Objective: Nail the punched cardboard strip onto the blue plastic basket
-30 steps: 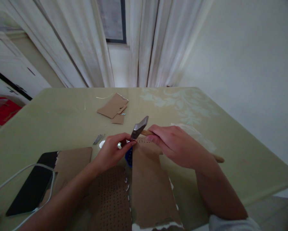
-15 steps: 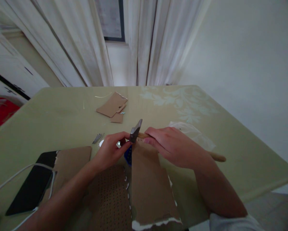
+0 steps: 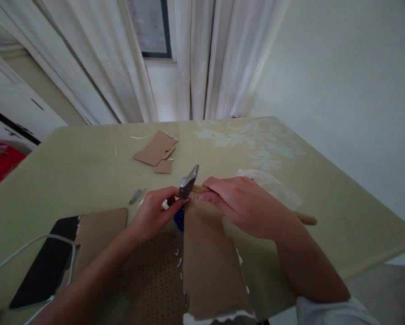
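My right hand [image 3: 243, 203] is wrapped round the wooden handle of a hammer [image 3: 189, 181], gripping it close to the metal head. The handle's far end sticks out behind the wrist. Just left of the hammer head, my left hand [image 3: 157, 212] has its thumb and forefinger pinched at the top left corner of a long cardboard strip [image 3: 212, 257]. What the pinch holds is hidden by the hammer head. Small holes dot the strip's far end. Under that end a blue perforated object [image 3: 179, 220] shows in part.
Several nails [image 3: 135, 196] lie left of my left hand. Punched cardboard [image 3: 155, 280] is beside the strip. A black tablet-like slab [image 3: 43, 266] with a white cable [image 3: 50, 235] lies at left, partly under cardboard. Cardboard scraps [image 3: 155, 149] lie farther back, a clear plastic bag [image 3: 273, 187] at right.
The whole view has shifted slightly. The hammer head stays close above my left fingertips, and both hands keep their grips.
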The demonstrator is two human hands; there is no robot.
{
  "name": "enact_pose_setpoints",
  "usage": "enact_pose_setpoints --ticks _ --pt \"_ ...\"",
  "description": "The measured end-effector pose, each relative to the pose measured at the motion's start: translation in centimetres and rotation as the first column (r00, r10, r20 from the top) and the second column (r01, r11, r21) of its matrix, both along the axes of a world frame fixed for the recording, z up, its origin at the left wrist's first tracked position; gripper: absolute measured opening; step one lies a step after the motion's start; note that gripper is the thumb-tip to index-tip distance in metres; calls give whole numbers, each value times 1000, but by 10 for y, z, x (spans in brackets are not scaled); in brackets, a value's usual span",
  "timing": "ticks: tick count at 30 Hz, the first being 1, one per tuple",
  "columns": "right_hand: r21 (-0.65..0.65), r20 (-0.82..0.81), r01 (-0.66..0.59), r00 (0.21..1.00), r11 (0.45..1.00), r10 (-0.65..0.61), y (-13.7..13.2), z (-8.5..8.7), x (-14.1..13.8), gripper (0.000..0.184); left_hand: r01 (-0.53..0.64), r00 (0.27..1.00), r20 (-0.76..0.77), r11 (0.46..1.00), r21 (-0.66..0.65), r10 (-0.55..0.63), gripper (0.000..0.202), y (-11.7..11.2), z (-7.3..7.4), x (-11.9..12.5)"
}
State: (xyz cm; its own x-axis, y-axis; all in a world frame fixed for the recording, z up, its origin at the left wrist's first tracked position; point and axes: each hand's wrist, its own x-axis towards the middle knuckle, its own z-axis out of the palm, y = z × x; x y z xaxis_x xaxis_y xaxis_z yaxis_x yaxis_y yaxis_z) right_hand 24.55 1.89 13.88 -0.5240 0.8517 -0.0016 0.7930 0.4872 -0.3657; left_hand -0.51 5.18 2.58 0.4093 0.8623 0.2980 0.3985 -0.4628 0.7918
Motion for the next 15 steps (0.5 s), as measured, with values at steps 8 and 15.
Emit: enact_pose_setpoints --ticks 8,15 --pt "-13 44 -14 999 1000 14 2 -1 -1 37 9 1000 -23 999 31 -9 18 1 3 1" --pt "-34 37 -13 999 999 15 2 3 2 37 15 999 -46 1000 -2 -15 15 1 -3 -2"
